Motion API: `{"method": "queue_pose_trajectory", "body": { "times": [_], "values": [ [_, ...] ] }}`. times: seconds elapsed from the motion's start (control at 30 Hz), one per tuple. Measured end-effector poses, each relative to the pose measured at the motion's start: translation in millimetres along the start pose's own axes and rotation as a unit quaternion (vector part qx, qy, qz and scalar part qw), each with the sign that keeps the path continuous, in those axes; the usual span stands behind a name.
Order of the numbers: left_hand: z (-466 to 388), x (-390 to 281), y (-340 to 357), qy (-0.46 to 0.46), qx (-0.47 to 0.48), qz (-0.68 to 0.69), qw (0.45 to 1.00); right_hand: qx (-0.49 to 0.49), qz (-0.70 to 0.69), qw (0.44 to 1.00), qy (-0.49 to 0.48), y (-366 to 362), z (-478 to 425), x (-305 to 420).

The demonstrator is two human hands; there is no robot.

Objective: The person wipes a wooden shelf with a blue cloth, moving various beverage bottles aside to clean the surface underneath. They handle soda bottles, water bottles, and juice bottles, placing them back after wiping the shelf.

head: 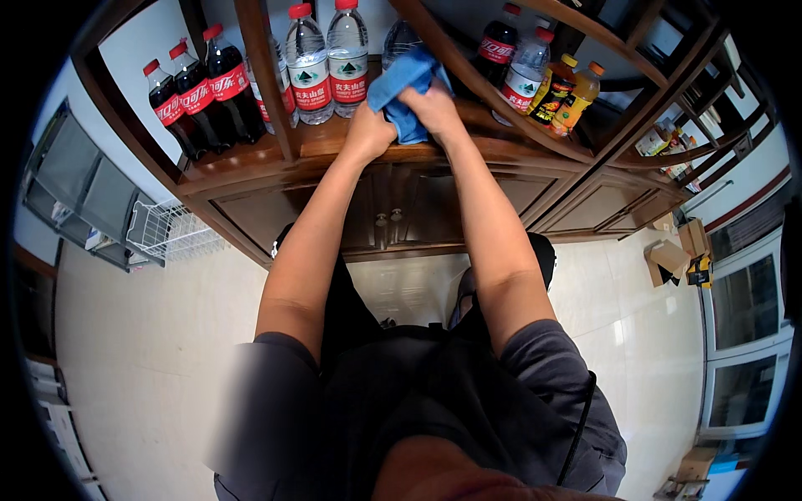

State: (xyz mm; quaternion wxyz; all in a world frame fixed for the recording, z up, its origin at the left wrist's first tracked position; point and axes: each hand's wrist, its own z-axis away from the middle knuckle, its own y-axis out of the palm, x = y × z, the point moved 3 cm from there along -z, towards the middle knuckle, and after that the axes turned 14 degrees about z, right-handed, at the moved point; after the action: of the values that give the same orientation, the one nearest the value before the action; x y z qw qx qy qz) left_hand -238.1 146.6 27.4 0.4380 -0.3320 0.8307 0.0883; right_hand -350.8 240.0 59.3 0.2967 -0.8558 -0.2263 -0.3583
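Note:
Both my hands are out over the shelf of a dark wooden cabinet [250,164]. My left hand [371,133] is closed on the lower left part of a blue cloth [407,87]. My right hand [432,108] grips the same cloth from the right, its fingers partly covered by the fabric. Behind the cloth stands a larger clear bottle [400,39], mostly hidden. Just left of it are two water bottles with red caps [348,59]. To the right stand a cola bottle [498,47], another water bottle [525,72] and two bottled drinks with yellow and orange caps [579,97].
Several cola bottles [229,84] line the shelf's left end. A curved wooden divider [482,78] crosses in front of the right-hand bottles. Below are cabinet doors with knobs [396,215]. A white wire basket [169,228] is at left, cardboard boxes [670,257] at right.

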Motion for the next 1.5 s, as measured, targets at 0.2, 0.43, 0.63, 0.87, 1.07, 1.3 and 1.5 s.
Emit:
{"method": "queue_pose_trajectory", "body": {
  "times": [0.2,0.43,0.63,0.87,1.07,1.3,1.5],
  "values": [
    [1.5,-6.4,3.6,0.025,0.003,-0.006,1.0,0.045,0.074,0.996,0.023,-0.7,23.1,-17.2],
    [10.9,-19.5,8.4,0.01,-0.063,-0.168,0.984,0.082,0.186,0.977,0.061,-10.4,27.4,-19.7],
    [35.2,-33.9,16.7,0.067,-0.055,-0.259,0.962,0.084,0.247,0.963,0.066,-15.2,16.0,-40.5],
    [70.2,-37.8,16.7,0.18,-0.041,-0.332,0.925,0.124,0.32,0.936,0.082,-0.7,-0.2,-32.6],
    [64.1,-40.0,29.4,0.228,-0.043,-0.338,0.912,0.084,0.44,0.888,0.106,-2.7,-25.4,-87.1],
    [67.7,-35.0,23.1,0.233,-0.054,-0.361,0.901,0.062,0.475,0.87,0.119,11.5,-14.5,-42.7],
    [66.0,-37.3,25.5,0.22,-0.045,-0.366,0.903,-0.017,0.48,0.876,0.041,-1.1,5.1,-18.9]
  ]
}}
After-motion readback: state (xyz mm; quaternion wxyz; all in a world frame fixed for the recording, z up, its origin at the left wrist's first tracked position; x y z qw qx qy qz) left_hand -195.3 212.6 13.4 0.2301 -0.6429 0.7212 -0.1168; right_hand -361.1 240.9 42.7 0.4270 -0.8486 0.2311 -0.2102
